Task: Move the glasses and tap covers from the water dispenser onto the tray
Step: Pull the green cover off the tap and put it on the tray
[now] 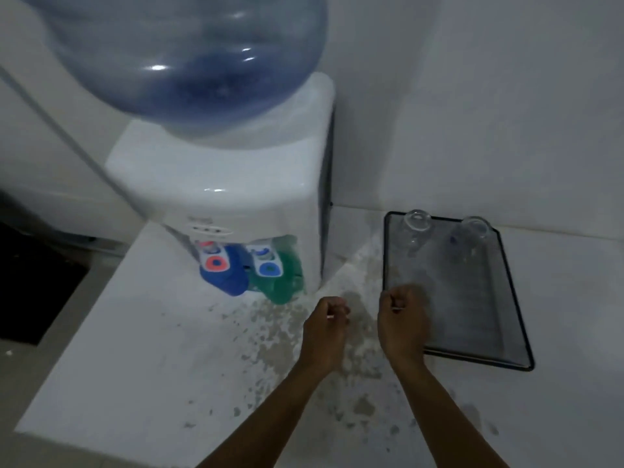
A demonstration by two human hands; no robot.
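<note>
A white water dispenser (236, 184) stands on the counter with a blue bottle (189, 52) on top. A blue cover (226, 275) and a green cover (283, 278) sit over its two taps. To the right lies a dark mesh tray (506, 298); two clear glasses (417, 224) (474, 229) stand at its far end. My left hand (326, 319) hovers in front of the dispenser, fingers curled into a fist. My right hand (401, 309), also curled, is over the tray's near left corner. Neither hand visibly holds anything.
The white counter (135, 349) is stained and speckled in front of the dispenser. A white wall rises behind the tray. Left of the counter there is a drop to a dark floor area (33, 288).
</note>
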